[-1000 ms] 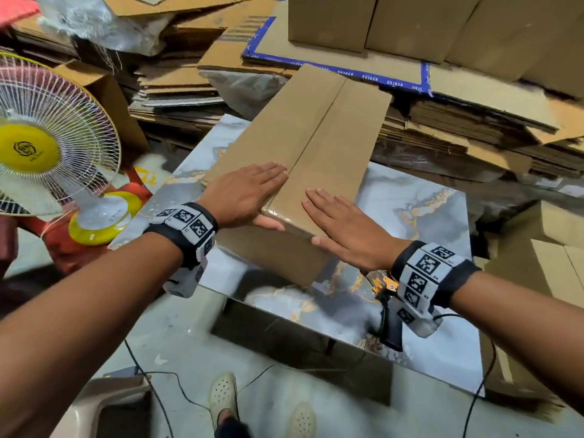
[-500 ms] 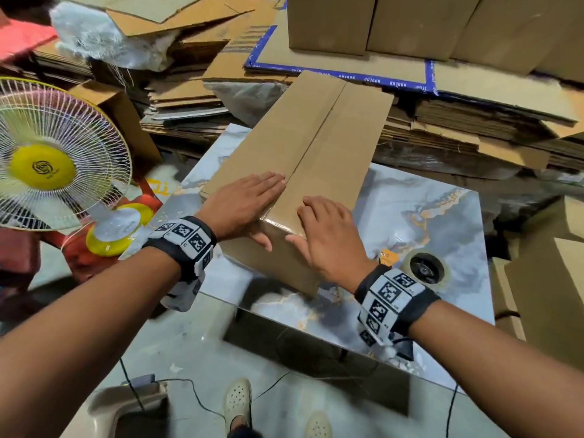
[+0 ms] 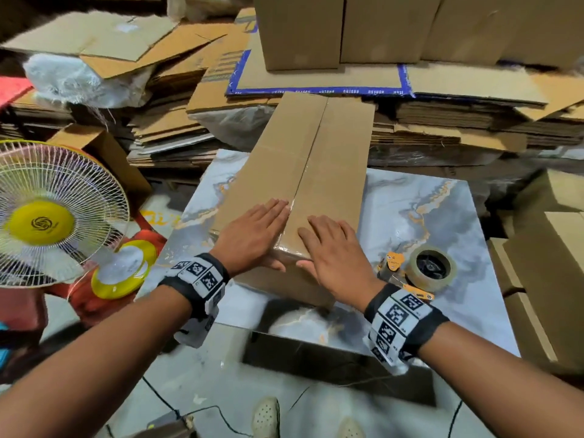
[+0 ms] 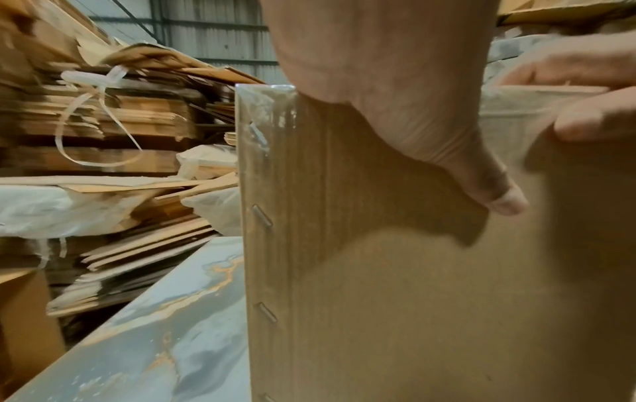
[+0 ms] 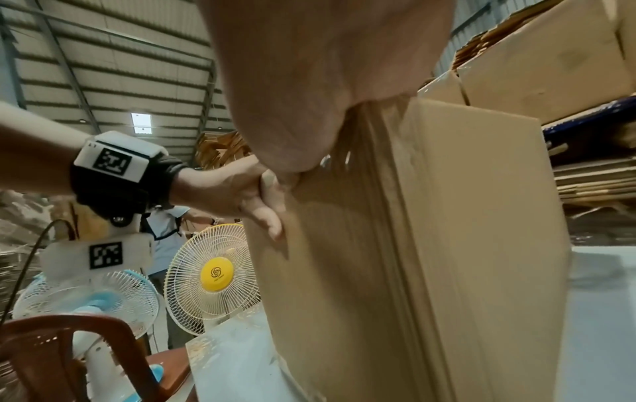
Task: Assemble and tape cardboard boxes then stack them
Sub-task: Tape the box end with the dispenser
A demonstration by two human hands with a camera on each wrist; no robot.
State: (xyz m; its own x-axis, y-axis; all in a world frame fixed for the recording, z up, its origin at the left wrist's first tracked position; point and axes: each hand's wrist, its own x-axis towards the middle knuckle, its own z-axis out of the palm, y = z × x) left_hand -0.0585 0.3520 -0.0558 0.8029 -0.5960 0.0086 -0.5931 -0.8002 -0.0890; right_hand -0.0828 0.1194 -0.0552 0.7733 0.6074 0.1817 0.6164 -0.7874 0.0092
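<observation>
A long closed cardboard box [image 3: 303, 172] lies on the marble-patterned table [image 3: 417, 210], its centre seam covered by clear tape. My left hand [image 3: 252, 232] lies flat on the box's near end, left of the seam, thumb down over the front face [image 4: 495, 198]. My right hand [image 3: 335, 245] lies flat to the right of the seam, thumb also over the front edge. Clear tape wraps over the near top edge [image 4: 268, 108]. A tape dispenser [image 3: 423, 270] with a brown roll sits on the table just right of my right wrist.
Finished boxes [image 3: 347, 26] stand at the back on stacks of flat cardboard [image 3: 442, 121]. A yellow-hubbed fan [image 3: 47, 216] stands to the left, more boxes [image 3: 543, 279] to the right. A second fan [image 5: 93, 302] and a brown chair [image 5: 51, 353] are at the left.
My right hand has slid up from the box's front edge onto its top beside the seam. The head view has shifted, and the tape dispenser now shows fully.
</observation>
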